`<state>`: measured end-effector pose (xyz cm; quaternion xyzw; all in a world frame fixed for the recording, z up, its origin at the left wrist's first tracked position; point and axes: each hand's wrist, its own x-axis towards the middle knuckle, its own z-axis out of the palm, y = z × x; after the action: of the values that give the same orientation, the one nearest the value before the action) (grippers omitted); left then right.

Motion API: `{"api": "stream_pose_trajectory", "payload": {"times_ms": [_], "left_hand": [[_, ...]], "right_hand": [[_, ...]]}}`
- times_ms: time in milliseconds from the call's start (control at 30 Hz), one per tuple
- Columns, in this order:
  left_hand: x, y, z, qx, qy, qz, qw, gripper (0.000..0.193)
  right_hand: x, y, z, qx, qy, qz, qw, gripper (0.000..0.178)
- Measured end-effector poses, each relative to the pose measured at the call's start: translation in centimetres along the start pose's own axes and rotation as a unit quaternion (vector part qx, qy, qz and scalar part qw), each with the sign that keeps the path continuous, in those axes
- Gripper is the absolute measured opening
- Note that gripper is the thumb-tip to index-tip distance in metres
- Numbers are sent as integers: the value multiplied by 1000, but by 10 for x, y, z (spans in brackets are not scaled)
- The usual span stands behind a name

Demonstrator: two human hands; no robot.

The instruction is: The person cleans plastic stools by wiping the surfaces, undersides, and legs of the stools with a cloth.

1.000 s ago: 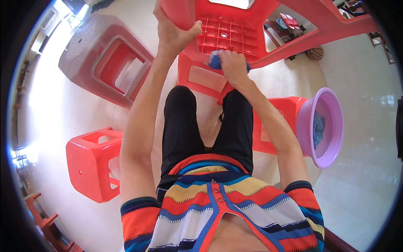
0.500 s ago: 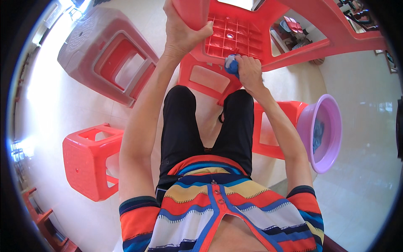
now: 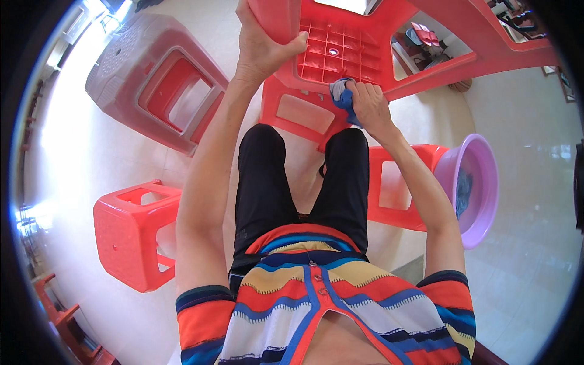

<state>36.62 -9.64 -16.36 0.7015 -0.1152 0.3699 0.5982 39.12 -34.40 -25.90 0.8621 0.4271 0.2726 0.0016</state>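
A red plastic stool (image 3: 438,76) is tipped in front of me, the ribbed underside of its seat facing me. My left hand (image 3: 261,48) is closed around one of its legs at the upper left, thumb pointing right. In my right hand (image 3: 370,106) is a bunched blue and grey cloth (image 3: 344,97), pressed at the near edge of the stool's underside. The fingers of that hand are curled over the cloth. Just below the tipped stool, another red stool (image 3: 271,103) shows in part, between it and my knees.
A purple basin (image 3: 485,204) with a bluish cloth in it rests on a red stool (image 3: 395,222) to my right. At the far left stands a greyish-pink stool (image 3: 131,79); a smaller red stool (image 3: 125,243) is nearer. Wooden furniture (image 3: 70,319) lies at lower left.
My right hand has slid slightly right along the stool's near edge with the cloth, and more cloth shows hanging below it. My left hand keeps its hold on the leg.
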Motion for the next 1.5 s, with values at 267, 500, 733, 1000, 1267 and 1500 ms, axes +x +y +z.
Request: {"api": "stream_pose_trajectory", "payload": {"times_ms": [267,500,733,1000,1267,1500], "left_hand": [[32,-53,-33,143,-59,8,988,80],[37,-46,-25,166,-35,-41,985,77],[17,-33,-8,310,44,-17,950,78],[-51,23,89,198,-54,126,971,50],[-57,55,156,-155,-73,-185,968,37],[-56,37,97,-100,19,-189,977,42]], "right_hand": [[33,-42,24,-40,11,82,996,16],[28,-35,13,79,14,27,996,34],[-3,-35,-9,294,146,23,944,29],[-58,-44,-27,599,329,475,554,34],[-33,-8,-42,690,395,481,371,25],[-7,-22,-31,661,267,442,544,33]]}}
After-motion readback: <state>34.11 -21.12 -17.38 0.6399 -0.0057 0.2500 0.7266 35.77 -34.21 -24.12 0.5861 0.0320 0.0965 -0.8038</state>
